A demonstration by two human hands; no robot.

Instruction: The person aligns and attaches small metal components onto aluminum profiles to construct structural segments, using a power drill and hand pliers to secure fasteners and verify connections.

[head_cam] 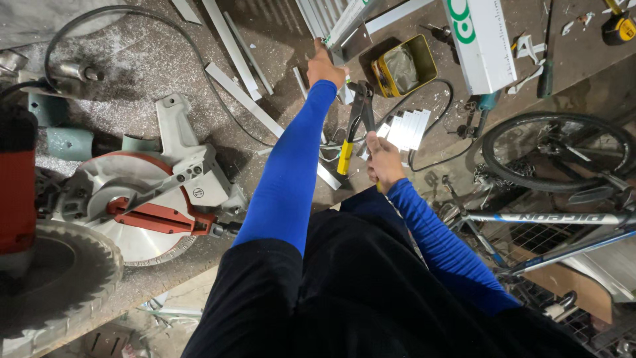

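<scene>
Aluminium profile (pixel 350 34): a pale angled metal section is lying at the far edge of the workbench, one end being steadied by the left hand.
Left hand (pixel 324 66): the arm in a blue sleeve is reaching forward; the fingers are closing around the near end of the profile.
Right hand (pixel 384 159): it is wrapping tightly around the lower handle of a pair of yellow-handled snips (pixel 354 126), whose dark head is pointing up toward the profile.
Handling: the profile is looking stiff, thin-walled and light, probably with sharp cut edges and a smooth, slippery face; gripping it on the flat sides near the end seems safest. The snips are looking heavy and rigid, best held low on the yellow grips.
Just beside: a stack of short white cut pieces (pixel 405 129) is sitting next to the right hand, and an open yellow tin (pixel 404 66) is resting near the profile.
On the bench: long white strips (pixel 242 96) and metal shavings are lying across the workbench (pixel 152 59); a black cable (pixel 218 99) is looping over it.
Left side: a mitre saw (pixel 146 199) with a round blade guard is standing well apart from both hands.
Right side: a bicycle (pixel 556 185) is leaning below the bench; a yellow tape measure (pixel 619 28) is sitting in the far corner.
</scene>
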